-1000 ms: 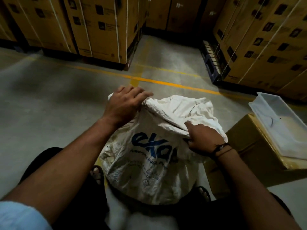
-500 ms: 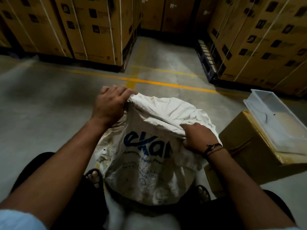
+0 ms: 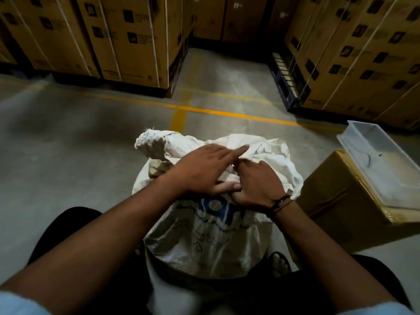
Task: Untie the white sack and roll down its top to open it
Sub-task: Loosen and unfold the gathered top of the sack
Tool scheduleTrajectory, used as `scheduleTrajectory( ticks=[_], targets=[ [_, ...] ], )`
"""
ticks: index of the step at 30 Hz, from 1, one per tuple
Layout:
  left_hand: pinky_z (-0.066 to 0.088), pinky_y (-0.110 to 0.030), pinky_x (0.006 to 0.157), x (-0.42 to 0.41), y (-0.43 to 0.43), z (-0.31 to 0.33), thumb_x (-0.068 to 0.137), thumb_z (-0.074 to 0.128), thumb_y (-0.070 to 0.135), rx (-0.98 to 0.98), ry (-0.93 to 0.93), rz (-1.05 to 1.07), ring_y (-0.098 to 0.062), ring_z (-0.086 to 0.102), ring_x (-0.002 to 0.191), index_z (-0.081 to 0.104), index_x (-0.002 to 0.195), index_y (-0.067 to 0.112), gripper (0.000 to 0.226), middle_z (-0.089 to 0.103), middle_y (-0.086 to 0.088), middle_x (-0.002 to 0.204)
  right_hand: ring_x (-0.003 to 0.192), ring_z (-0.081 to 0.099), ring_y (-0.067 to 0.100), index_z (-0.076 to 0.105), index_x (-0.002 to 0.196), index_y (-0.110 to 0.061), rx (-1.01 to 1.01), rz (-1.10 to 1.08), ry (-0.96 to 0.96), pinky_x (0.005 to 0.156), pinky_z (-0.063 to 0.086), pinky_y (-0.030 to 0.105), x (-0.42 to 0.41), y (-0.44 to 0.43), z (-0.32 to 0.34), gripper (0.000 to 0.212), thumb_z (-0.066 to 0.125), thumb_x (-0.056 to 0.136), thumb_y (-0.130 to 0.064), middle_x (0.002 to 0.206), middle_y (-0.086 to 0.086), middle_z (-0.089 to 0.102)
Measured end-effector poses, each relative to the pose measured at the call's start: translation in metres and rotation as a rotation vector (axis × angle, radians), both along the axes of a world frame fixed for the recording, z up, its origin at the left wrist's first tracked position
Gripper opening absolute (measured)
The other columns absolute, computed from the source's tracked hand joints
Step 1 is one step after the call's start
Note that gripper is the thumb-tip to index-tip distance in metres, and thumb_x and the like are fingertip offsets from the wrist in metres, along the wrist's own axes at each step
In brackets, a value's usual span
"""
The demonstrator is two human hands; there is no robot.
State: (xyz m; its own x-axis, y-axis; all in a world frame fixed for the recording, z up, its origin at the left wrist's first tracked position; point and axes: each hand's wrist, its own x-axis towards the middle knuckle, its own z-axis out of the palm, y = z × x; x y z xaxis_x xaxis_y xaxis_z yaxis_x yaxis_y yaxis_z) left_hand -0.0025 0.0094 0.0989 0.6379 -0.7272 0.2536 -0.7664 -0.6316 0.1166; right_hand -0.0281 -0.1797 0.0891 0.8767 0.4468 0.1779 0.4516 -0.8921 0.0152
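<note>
Now the sack [image 3: 204,242] stands on the floor [image 3: 68,155] between the person's knees, its printed side toward them. At its far left corner a bunched tuft of cloth [image 3: 150,144] stands free. Half a second ago the left hand [image 3: 204,171] gripped that corner; it has let go and crossed to the middle of the top, fingers stretched out and flat on the folds, holding nothing. The right hand [image 3: 259,183] has kept its place on the near right fold, fingers curled tight into the cloth. No tie shows, so the sack is probably undone and this looks like a regrip for rolling down. Right of the sack a carton [image 3: 341,201] carries a tray [image 3: 354,142].
</note>
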Motion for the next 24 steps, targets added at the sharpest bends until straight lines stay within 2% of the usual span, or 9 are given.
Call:
scheduleTrajectory(
  ticks=[2,4,6,8,12,15,18,20,24],
  targets=[
    [0.044,-0.039,0.101,0.008,-0.001,-0.009,0.086,0.048,0.075,0.15,0.117,0.113,-0.028,0.056,0.122,0.015,0.159,0.027,0.093,0.059,-0.006,0.136,0.09,0.059,0.031,0.039,0.134,-0.018,-0.119,-0.019,0.078,0.073,0.037,0.036,0.002,0.004,-0.002,0.078,0.052,0.066,-0.053,0.104,0.008,0.059],
    [0.046,-0.036,0.091,0.019,0.002,-0.01,0.077,0.058,0.078,0.204,0.315,0.217,-0.03,0.058,0.12,0.017,0.158,0.03,0.102,0.061,-0.01,0.134,0.08,0.06,0.035,0.028,0.142,-0.019,-0.208,-0.088,0.12,0.066,0.04,0.037,0.003,0.005,-0.012,0.089,0.064,0.065,-0.046,0.107,0.01,0.054],
    [0.045,-0.033,0.089,0.019,0.007,-0.006,0.071,0.066,0.078,0.17,0.403,0.234,-0.029,0.057,0.122,0.028,0.154,0.03,0.104,0.061,-0.01,0.136,0.065,0.058,0.036,0.032,0.14,-0.018,-0.202,-0.134,0.073,0.054,0.038,0.034,0.002,0.011,-0.017,0.082,0.069,0.068,-0.033,0.106,0.011,0.052],
    [0.047,-0.033,0.093,0.019,0.008,-0.004,0.066,0.069,0.08,0.185,0.392,0.212,-0.026,0.059,0.121,0.044,0.146,0.028,0.099,0.063,-0.004,0.134,0.066,0.056,0.036,0.046,0.125,-0.014,-0.118,-0.096,-0.003,0.051,0.044,0.036,0.006,0.012,-0.018,0.058,0.066,0.071,-0.027,0.104,0.012,0.05],
    [0.053,-0.037,0.088,0.018,0.014,-0.003,0.061,0.07,0.078,0.106,0.35,0.188,-0.023,0.064,0.106,0.059,0.125,0.031,0.08,0.071,0.001,0.116,0.104,0.06,0.037,0.061,0.112,-0.006,-0.032,0.085,-0.321,0.078,0.049,0.045,0.011,0.003,-0.013,0.035,0.044,0.083,-0.015,0.117,0.016,0.061],
    [0.055,-0.039,0.08,0.016,0.016,0.002,0.074,0.063,0.047,0.116,0.242,0.187,-0.028,0.065,0.102,0.055,0.128,0.031,0.057,0.07,-0.005,0.112,0.106,0.062,0.038,0.062,0.12,-0.001,0.013,0.197,-0.432,0.084,0.052,0.047,0.01,0.003,-0.013,0.042,0.028,0.097,-0.01,0.127,0.022,0.06],
    [0.052,-0.04,0.079,0.012,0.011,0.004,0.081,0.061,0.024,0.202,0.136,0.22,-0.031,0.064,0.103,0.046,0.138,0.025,0.059,0.067,-0.008,0.115,0.081,0.067,0.037,0.054,0.134,-0.005,0.03,0.129,-0.242,0.057,0.055,0.04,0.009,0.009,-0.009,0.054,0.034,0.084,-0.009,0.117,0.02,0.066],
    [0.052,-0.042,0.082,0.009,0.008,0.004,0.083,0.06,0.017,0.212,0.114,0.232,-0.032,0.064,0.105,0.04,0.143,0.024,0.064,0.066,-0.008,0.118,0.073,0.066,0.036,0.047,0.14,-0.016,0.073,0.082,-0.079,0.052,0.052,0.037,0.01,0.007,-0.001,0.068,0.041,0.073,-0.02,0.098,0.014,0.071],
    [0.04,-0.035,0.068,0.009,0.016,-0.002,0.081,0.057,0.011,0.157,0.046,0.209,-0.03,0.064,0.102,0.041,0.136,0.033,0.062,0.064,0.0,0.126,0.112,0.061,0.017,0.04,0.137,-0.04,0.17,0.048,0.417,0.094,0.048,0.038,0.013,-0.021,0.007,0.075,0.065,0.071,-0.065,0.126,-0.007,0.064]
  ],
)
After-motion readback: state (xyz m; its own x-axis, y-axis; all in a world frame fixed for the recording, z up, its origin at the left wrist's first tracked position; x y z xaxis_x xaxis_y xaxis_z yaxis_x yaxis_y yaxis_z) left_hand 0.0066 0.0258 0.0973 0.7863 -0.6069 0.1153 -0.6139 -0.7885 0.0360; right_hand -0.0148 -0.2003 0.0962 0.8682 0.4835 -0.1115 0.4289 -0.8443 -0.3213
